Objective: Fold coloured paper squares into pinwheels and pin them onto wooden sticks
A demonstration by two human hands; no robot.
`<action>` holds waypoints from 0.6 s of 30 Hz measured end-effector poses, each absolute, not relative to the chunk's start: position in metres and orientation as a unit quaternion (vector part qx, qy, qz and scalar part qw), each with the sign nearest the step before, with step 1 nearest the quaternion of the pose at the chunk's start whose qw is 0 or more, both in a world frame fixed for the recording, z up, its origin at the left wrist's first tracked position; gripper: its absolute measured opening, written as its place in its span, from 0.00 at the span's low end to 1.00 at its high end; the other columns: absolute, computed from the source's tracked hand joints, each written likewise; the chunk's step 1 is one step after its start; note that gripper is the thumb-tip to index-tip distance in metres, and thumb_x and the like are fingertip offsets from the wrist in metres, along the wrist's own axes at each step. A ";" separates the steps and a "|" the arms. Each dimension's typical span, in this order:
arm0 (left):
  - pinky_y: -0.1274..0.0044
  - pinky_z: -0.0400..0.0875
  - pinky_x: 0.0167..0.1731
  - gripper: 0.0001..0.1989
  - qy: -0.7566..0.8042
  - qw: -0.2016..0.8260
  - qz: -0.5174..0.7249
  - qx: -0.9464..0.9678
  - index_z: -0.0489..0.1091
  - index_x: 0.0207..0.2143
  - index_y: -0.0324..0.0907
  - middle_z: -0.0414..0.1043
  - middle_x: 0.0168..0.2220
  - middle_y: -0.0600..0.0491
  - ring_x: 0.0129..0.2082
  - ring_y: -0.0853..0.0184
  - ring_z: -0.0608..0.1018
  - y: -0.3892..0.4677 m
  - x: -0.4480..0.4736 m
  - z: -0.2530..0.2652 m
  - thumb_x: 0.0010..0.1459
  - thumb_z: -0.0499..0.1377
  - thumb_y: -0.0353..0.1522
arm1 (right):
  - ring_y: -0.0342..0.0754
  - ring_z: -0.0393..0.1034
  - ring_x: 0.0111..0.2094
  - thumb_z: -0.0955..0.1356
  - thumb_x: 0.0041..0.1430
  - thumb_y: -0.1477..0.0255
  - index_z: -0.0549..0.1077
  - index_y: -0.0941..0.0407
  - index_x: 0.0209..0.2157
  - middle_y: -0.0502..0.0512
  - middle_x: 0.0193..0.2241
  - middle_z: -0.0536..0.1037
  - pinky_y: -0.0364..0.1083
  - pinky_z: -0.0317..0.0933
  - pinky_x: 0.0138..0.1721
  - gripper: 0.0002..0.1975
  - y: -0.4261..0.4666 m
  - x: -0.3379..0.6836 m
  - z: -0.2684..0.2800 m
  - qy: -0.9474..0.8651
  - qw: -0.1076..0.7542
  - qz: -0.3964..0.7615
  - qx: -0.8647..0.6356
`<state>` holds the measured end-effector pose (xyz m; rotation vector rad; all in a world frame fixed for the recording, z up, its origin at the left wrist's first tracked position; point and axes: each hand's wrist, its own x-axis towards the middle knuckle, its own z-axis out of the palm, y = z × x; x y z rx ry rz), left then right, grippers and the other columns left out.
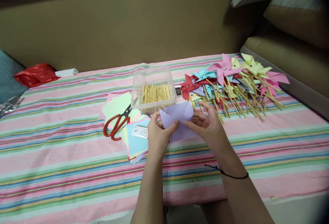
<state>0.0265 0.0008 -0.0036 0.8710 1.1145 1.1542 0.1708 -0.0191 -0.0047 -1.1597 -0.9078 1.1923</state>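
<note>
A purple paper sheet (181, 116) with cut, partly bent corners is held up between my two hands, above the striped cloth. My left hand (161, 129) pinches its left side, thumb on the front and fingers behind. My right hand (208, 124) grips the right side, thumb pressed near the middle and index finger raised off the paper. Just beyond the sheet stands a clear plastic box (137, 83) of thin wooden sticks (156, 94). Left of my left hand lie a stack of coloured paper squares (137, 143), a small white printed packet (140, 131) and red-handled scissors (117, 123).
Finished paper pinwheels (224, 68) on sticks lie piled at the right on the striped cloth (77, 141). A red plastic bag (37, 75) and a white strip (66, 72) rest at the far left. A brown backrest (115, 25) rises behind; cushions (300, 15) are at upper right.
</note>
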 end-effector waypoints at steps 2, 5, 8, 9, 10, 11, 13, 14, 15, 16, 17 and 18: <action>0.74 0.73 0.27 0.26 0.487 0.607 0.498 0.383 0.65 0.42 0.40 0.79 0.27 0.52 0.25 0.64 0.79 0.001 0.026 -0.003 0.40 0.71 0.34 | 0.50 0.77 0.36 0.76 0.44 0.69 0.58 0.50 0.53 0.52 0.34 0.81 0.51 0.71 0.41 0.36 -0.019 0.170 -0.005 -0.381 0.573 0.525 -0.501; 0.75 0.73 0.25 0.25 0.494 0.602 0.485 0.398 0.66 0.41 0.40 0.79 0.27 0.52 0.24 0.64 0.79 0.001 0.025 -0.002 0.40 0.71 0.34 | 0.50 0.77 0.35 0.76 0.43 0.69 0.59 0.50 0.53 0.51 0.31 0.81 0.50 0.71 0.40 0.36 -0.019 0.169 -0.005 -0.370 0.574 0.525 -0.508; 0.76 0.73 0.25 0.25 0.490 0.603 0.482 0.405 0.66 0.41 0.40 0.79 0.28 0.52 0.24 0.65 0.79 0.001 0.026 -0.001 0.40 0.71 0.34 | 0.50 0.77 0.33 0.76 0.43 0.70 0.59 0.50 0.52 0.50 0.29 0.81 0.48 0.71 0.36 0.36 -0.018 0.169 -0.004 -0.362 0.577 0.525 -0.509; 0.76 0.73 0.25 0.25 0.487 0.604 0.482 0.407 0.66 0.40 0.40 0.79 0.27 0.53 0.24 0.65 0.79 0.001 0.026 -0.001 0.40 0.70 0.34 | 0.49 0.77 0.31 0.76 0.43 0.70 0.59 0.50 0.52 0.50 0.28 0.81 0.47 0.70 0.35 0.35 -0.018 0.169 -0.004 -0.361 0.578 0.525 -0.510; 0.76 0.73 0.25 0.24 0.484 0.605 0.482 0.409 0.65 0.40 0.40 0.78 0.27 0.53 0.24 0.65 0.78 0.002 0.026 -0.001 0.41 0.70 0.33 | 0.49 0.76 0.30 0.76 0.43 0.71 0.60 0.50 0.52 0.49 0.27 0.81 0.47 0.70 0.33 0.35 -0.018 0.168 -0.004 -0.361 0.577 0.525 -0.511; 0.77 0.72 0.25 0.24 0.481 0.607 0.482 0.410 0.65 0.40 0.41 0.78 0.26 0.54 0.23 0.66 0.78 0.002 0.026 -0.001 0.41 0.70 0.34 | 0.48 0.76 0.30 0.76 0.43 0.71 0.60 0.50 0.52 0.49 0.27 0.81 0.46 0.70 0.32 0.35 -0.017 0.169 -0.004 -0.361 0.576 0.526 -0.511; 0.78 0.71 0.23 0.24 0.477 0.615 0.480 0.404 0.64 0.39 0.41 0.77 0.24 0.55 0.21 0.68 0.76 0.003 0.025 -0.001 0.41 0.70 0.34 | 0.48 0.76 0.29 0.76 0.43 0.71 0.60 0.50 0.52 0.49 0.26 0.81 0.46 0.69 0.31 0.35 -0.017 0.169 -0.005 -0.357 0.576 0.530 -0.510; 0.78 0.71 0.23 0.24 0.477 0.621 0.479 0.398 0.63 0.40 0.41 0.76 0.24 0.56 0.19 0.69 0.75 0.003 0.025 -0.001 0.41 0.70 0.35 | 0.49 0.76 0.28 0.76 0.43 0.71 0.60 0.50 0.52 0.49 0.26 0.80 0.47 0.69 0.31 0.35 -0.017 0.170 -0.005 -0.355 0.576 0.531 -0.510; 0.78 0.70 0.23 0.25 0.476 0.626 0.478 0.392 0.63 0.40 0.42 0.76 0.23 0.57 0.18 0.70 0.75 0.004 0.024 0.000 0.42 0.70 0.35 | 0.49 0.76 0.28 0.76 0.42 0.71 0.59 0.50 0.51 0.49 0.26 0.80 0.47 0.69 0.31 0.35 -0.017 0.171 -0.006 -0.354 0.576 0.530 -0.511; 0.79 0.70 0.23 0.25 0.476 0.629 0.477 0.387 0.62 0.41 0.42 0.75 0.23 0.58 0.18 0.71 0.74 0.004 0.024 0.001 0.42 0.69 0.35 | 0.49 0.76 0.28 0.76 0.42 0.70 0.59 0.49 0.51 0.49 0.26 0.80 0.47 0.69 0.31 0.36 -0.017 0.171 -0.006 -0.355 0.575 0.529 -0.512; 0.79 0.70 0.23 0.25 0.475 0.631 0.476 0.386 0.62 0.42 0.42 0.75 0.23 0.58 0.18 0.71 0.74 0.003 0.024 0.002 0.43 0.69 0.35 | 0.49 0.76 0.28 0.76 0.43 0.70 0.59 0.49 0.51 0.49 0.26 0.80 0.48 0.69 0.30 0.35 -0.017 0.172 -0.006 -0.357 0.575 0.527 -0.514; 0.79 0.70 0.23 0.25 0.473 0.632 0.476 0.389 0.62 0.42 0.43 0.75 0.23 0.58 0.18 0.71 0.74 0.003 0.024 0.003 0.43 0.69 0.35 | 0.49 0.76 0.28 0.76 0.43 0.70 0.59 0.49 0.51 0.48 0.26 0.80 0.48 0.69 0.30 0.35 -0.017 0.173 -0.007 -0.361 0.575 0.524 -0.515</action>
